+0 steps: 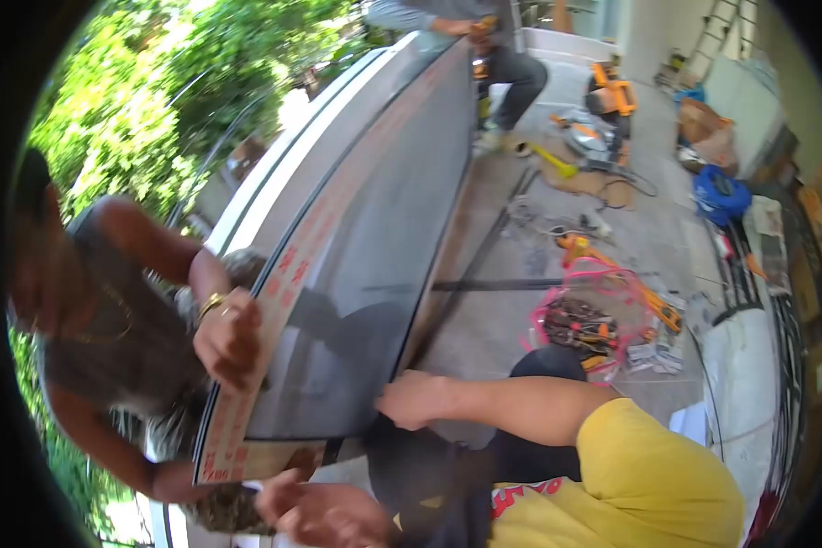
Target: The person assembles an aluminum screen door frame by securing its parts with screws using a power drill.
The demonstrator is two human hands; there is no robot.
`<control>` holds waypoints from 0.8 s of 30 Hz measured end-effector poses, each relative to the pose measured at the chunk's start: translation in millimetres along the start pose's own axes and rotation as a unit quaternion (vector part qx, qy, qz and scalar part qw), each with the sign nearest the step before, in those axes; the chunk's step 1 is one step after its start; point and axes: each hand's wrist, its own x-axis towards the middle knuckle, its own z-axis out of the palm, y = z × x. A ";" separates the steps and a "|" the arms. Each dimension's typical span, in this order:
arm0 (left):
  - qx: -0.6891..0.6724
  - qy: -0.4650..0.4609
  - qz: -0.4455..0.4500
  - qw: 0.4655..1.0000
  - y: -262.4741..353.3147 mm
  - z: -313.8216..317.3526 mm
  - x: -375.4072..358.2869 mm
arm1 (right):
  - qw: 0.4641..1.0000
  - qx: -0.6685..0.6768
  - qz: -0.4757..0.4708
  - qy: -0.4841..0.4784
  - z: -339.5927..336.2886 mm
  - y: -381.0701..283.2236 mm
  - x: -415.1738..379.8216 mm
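A long framed panel [356, 228] with a grey see-through sheet leans across the view. Its frame has protective film printed in red. My right hand [416, 399], reaching from a yellow sleeve, is closed at the panel's near lower edge; its fingertips are partly hidden. Below the panel's near corner is my left hand [324, 513], slightly blurred, fingers bent and apart, with no object visible in it. Across the panel, a co-worker's hand [228, 338] with a gold bracelet is by the filmed frame. Another person's hand [461, 27] is at the far end.
A pink-rimmed bag [580, 320] of small hardware lies on the tiled floor to the right. Beyond it are an orange power saw [603, 119], cables and a dark metal strip [498, 285]. A blue bag [721, 194] and long profiles line the right wall. A white parapet [292, 137] runs behind the panel.
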 end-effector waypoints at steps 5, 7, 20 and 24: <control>-0.014 -0.060 -0.459 0.887 -31.7 -6.2 -166.4 | 0.992 0.024 0.106 0.068 -22.9 39.5 -6.1; 0.021 -0.090 -0.525 0.846 -48.3 -20.6 -202.2 | 0.978 0.021 0.155 0.141 -28.0 51.9 -16.3; 0.233 -0.416 -0.413 0.776 -180.6 -16.9 -222.2 | 0.990 0.043 0.097 0.091 -38.8 26.6 -20.7; 0.180 -0.488 -0.405 0.752 -189.1 -16.1 -234.6 | 0.990 0.029 0.090 0.100 -37.9 27.6 -22.1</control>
